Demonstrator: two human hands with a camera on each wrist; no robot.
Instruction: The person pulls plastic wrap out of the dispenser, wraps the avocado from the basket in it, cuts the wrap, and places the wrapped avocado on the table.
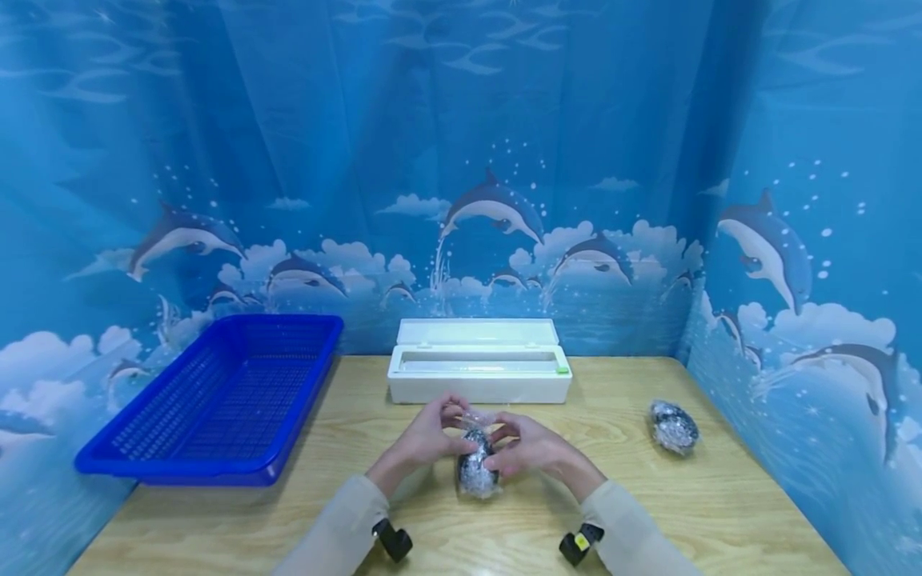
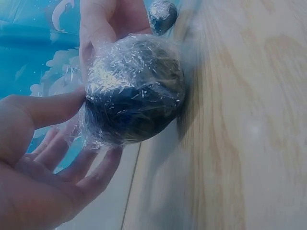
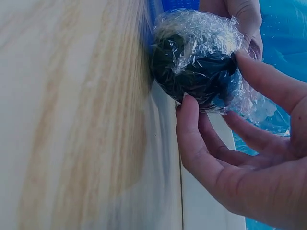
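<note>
A dark, rounded thing wrapped in crinkled cling film (image 1: 477,468) is between the two hands over the front middle of the table. The left hand (image 1: 430,436) grips it from the left, its thumb on the film and its fingers curled at the far side. From the right, the right hand (image 1: 529,446) holds it, with thumb and fingertips pressed to the film. Loose film (image 3: 261,108) bunches at the far end, near the fingers. What lies inside the wrap cannot be made out beyond its dark colour.
Just beyond the hands stands a white cling film dispenser (image 1: 479,390) with its lid raised and a green slider at its right end. A blue plastic basket (image 1: 270,472) is at the left. Another film-wrapped dark thing (image 1: 674,427) lies at the right. Dolphin-print curtains back the wooden table (image 1: 720,512).
</note>
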